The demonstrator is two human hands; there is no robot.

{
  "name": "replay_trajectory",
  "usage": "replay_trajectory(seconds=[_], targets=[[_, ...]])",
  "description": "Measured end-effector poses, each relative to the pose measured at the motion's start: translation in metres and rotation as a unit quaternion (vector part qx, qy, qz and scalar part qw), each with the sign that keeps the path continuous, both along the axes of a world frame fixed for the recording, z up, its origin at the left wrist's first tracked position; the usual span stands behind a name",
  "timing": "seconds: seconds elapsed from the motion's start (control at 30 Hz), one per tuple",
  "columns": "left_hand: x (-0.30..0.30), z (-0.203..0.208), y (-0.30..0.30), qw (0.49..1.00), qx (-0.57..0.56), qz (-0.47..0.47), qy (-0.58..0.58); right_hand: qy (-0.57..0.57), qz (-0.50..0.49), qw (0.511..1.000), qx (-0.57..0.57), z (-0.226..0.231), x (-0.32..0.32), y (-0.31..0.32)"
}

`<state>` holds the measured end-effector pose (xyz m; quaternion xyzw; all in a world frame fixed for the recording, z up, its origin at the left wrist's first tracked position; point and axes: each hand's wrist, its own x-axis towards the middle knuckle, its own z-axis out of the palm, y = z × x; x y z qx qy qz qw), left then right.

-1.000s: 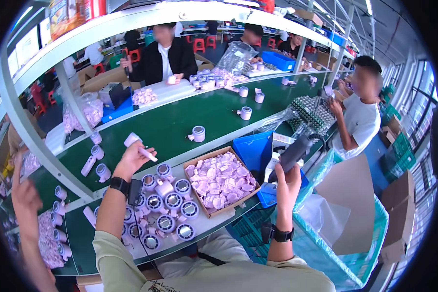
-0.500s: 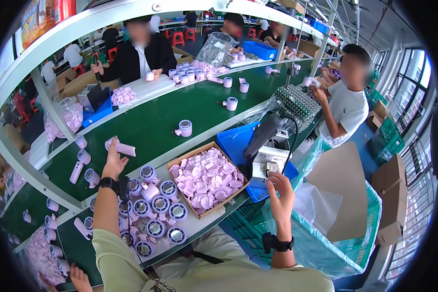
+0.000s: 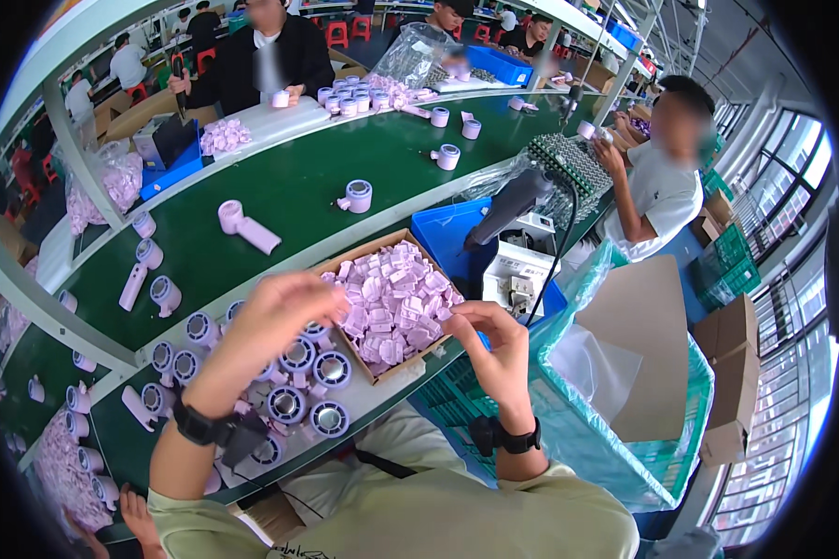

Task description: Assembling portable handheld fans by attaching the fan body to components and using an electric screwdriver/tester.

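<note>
Cardboard box (image 3: 345, 279) of lilac parts lies between left hand (image 3: 284, 312) and right hand (image 3: 494, 340).

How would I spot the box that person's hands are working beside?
Find the long green workbench running across the picture. At its near edge, between the person's left hand and right hand, sits an open brown cardboard box. Unlike the blue plastic bin behind it, it is heaped with small pale lilac plastic pieces.

Open cardboard box (image 3: 418, 365) of small lilac plastic parts (image 3: 391, 300), at the green bench's near edge.
</note>
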<state>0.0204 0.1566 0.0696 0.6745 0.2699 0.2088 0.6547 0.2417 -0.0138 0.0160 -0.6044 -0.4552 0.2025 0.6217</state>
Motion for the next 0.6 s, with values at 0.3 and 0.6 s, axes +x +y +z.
replay_trajectory(seconds=[0.3, 0.6], targets=[[0.018, -0.041, -0.131, 0.96, 0.266, -0.048, -0.071, 0.05, 0.144, 0.983, 0.104, 0.053, -0.05, 0.026], [0.006, -0.065, -0.148, 0.99, 0.131, -0.05, -0.017, 0.09, 0.236, 0.963, 0.097, 0.066, -0.094, 0.056]])
